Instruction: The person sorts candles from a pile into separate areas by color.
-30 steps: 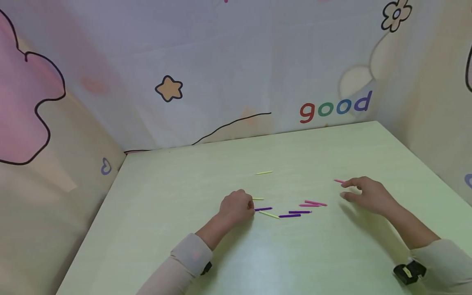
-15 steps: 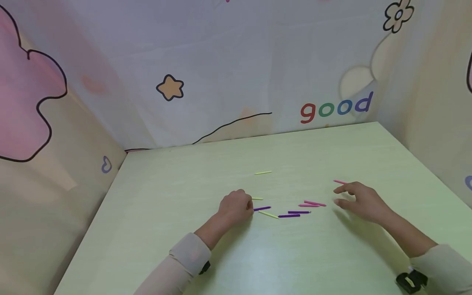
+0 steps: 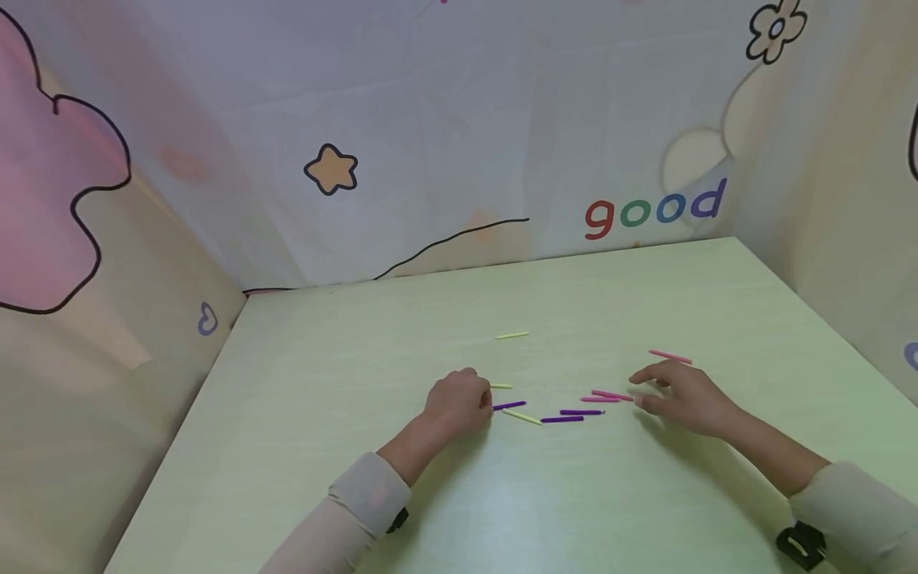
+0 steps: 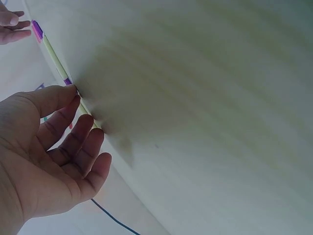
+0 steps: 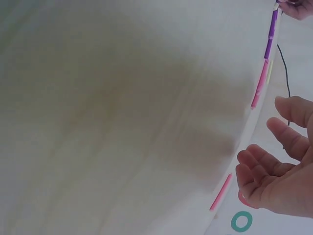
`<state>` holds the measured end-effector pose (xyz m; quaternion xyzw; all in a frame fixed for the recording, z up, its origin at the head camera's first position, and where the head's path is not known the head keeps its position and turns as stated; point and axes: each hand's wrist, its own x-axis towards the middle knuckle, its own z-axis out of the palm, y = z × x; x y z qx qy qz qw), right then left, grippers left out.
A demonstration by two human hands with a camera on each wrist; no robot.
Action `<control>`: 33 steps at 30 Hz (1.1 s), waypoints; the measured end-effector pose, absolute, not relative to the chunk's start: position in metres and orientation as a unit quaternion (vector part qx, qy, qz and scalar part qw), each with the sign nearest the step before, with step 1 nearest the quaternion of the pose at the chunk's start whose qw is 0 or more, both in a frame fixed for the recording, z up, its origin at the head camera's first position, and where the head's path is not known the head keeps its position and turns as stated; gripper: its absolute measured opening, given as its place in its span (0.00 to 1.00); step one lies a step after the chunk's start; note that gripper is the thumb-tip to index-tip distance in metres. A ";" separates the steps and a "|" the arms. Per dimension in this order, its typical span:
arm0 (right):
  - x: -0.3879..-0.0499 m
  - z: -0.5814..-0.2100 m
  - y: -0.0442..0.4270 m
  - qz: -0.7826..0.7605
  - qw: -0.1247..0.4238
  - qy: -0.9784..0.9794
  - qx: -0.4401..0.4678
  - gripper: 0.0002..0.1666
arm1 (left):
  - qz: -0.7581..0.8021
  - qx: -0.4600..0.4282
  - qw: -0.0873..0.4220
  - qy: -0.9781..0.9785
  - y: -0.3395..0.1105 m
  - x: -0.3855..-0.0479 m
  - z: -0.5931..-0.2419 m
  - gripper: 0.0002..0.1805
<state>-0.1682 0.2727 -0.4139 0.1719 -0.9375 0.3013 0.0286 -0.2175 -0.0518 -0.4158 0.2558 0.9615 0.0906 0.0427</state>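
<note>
My left hand [image 3: 459,402] pinches the left end of a thin purple stick [image 3: 511,406] between thumb and forefinger, low over the table; its other fingers curl loosely. Close by lie a yellow stick [image 3: 523,417], and a second yellow stick [image 3: 501,387] partly hidden behind the hand. Two more purple sticks [image 3: 562,419] lie to the right. My right hand [image 3: 684,399] hovers with thumb and forefinger apart, holding nothing, just right of two crossed pink sticks [image 3: 610,395]. Beyond its knuckles is a single pink stick [image 3: 670,356].
Another yellow stick [image 3: 512,336] lies farther back on the pale green table [image 3: 373,343]. A printed cloth backdrop [image 3: 445,143] stands along the table's back, left and right edges. Each sleeve carries a black wrist device [image 3: 802,545].
My right hand has moved left, away from the single pink stick and toward the crossed pink pair, and that single stick now shows whole. My left hand has stayed in place.
</note>
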 end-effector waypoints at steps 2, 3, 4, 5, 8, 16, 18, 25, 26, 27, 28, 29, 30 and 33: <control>-0.170 -0.415 0.271 0.298 0.030 -0.937 0.179 0.14 | 0.090 0.257 0.042 0.961 -0.052 -0.217 -0.415 0.04; -0.171 -0.415 0.270 0.296 0.030 -0.937 0.181 0.14 | 0.092 0.258 0.042 0.961 -0.052 -0.217 -0.415 0.04; -0.172 -0.416 0.269 0.295 0.030 -0.938 0.183 0.13 | 0.093 0.258 0.043 0.961 -0.052 -0.217 -0.415 0.03; -0.174 -0.416 0.269 0.293 0.030 -0.938 0.185 0.13 | 0.094 0.258 0.044 0.961 -0.052 -0.217 -0.415 0.03; -0.177 -0.419 0.267 0.298 0.013 -0.937 0.184 0.13 | 0.097 0.258 0.049 0.960 -0.052 -0.218 -0.417 0.03; -0.180 -0.424 0.265 0.316 -0.025 -0.936 0.152 0.07 | 0.099 0.267 0.044 0.958 -0.054 -0.218 -0.418 0.02; -0.181 -0.424 0.265 0.312 -0.021 -0.938 0.153 0.06 | 0.099 0.266 0.042 0.958 -0.054 -0.218 -0.418 0.02; -0.183 -0.425 0.264 0.290 0.010 -0.939 0.184 0.07 | 0.103 0.262 0.051 0.958 -0.054 -0.218 -0.417 0.02; -0.183 -0.425 0.264 0.291 0.012 -0.938 0.187 0.07 | 0.104 0.262 0.051 0.958 -0.054 -0.218 -0.417 0.02; -0.183 -0.426 0.264 0.294 0.012 -0.937 0.189 0.08 | 0.104 0.262 0.051 0.958 -0.054 -0.218 -0.417 0.02; -0.183 -0.426 0.264 0.295 0.013 -0.936 0.190 0.09 | 0.106 0.262 0.050 0.958 -0.054 -0.218 -0.417 0.02; -0.183 -0.426 0.264 0.295 0.013 -0.936 0.193 0.09 | 0.106 0.263 0.050 0.958 -0.054 -0.218 -0.416 0.02; -0.183 -0.426 0.264 0.297 0.013 -0.935 0.194 0.10 | 0.106 0.263 0.049 0.958 -0.054 -0.218 -0.416 0.02; -0.183 -0.428 0.264 0.298 0.012 -0.934 0.194 0.10 | 0.108 0.266 0.047 0.957 -0.054 -0.217 -0.417 0.02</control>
